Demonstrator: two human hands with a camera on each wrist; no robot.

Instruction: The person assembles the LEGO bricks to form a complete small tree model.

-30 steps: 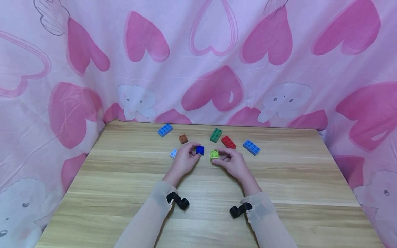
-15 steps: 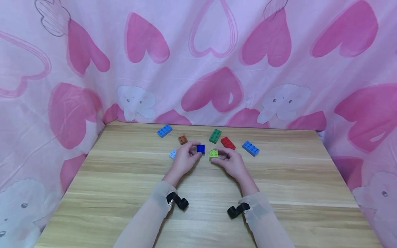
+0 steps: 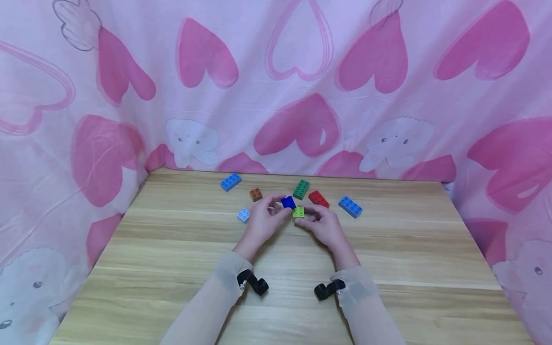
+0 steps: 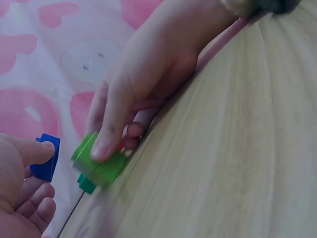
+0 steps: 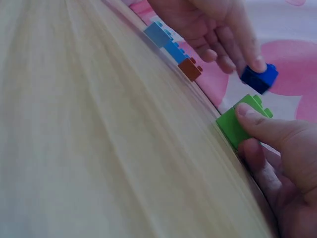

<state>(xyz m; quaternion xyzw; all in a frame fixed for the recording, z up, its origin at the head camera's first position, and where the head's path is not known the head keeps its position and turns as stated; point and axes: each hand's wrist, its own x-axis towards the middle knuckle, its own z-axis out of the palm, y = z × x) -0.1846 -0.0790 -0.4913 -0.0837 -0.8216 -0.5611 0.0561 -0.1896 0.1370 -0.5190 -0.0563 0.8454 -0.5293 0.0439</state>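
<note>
My left hand [image 3: 264,219] pinches a small dark blue building brick [image 3: 288,202] between thumb and fingers. In the right wrist view this dark blue brick [image 5: 260,79] is held up off the table, tilted, with a gap between it and the lime green brick [image 5: 233,126]. My right hand [image 3: 325,227] grips that lime green brick [image 3: 298,212], thumb on its near side, studs up, low at the tabletop. The left wrist view shows the right thumb pressed on the lime green brick [image 4: 111,169], slightly blurred.
On the wooden table [image 3: 276,287] lie two blue bricks [image 3: 231,182], a brown brick [image 3: 256,194], a light blue brick [image 3: 243,215], a dark green brick [image 3: 301,189] and a red brick [image 3: 319,199]. A pink heart-patterned cloth [image 3: 241,110] stands behind and beside the table.
My left hand has moved right with the dark blue brick, which is now turned and close above the lime green one. The light blue brick shows more fully. The right hand has hardly moved.
</note>
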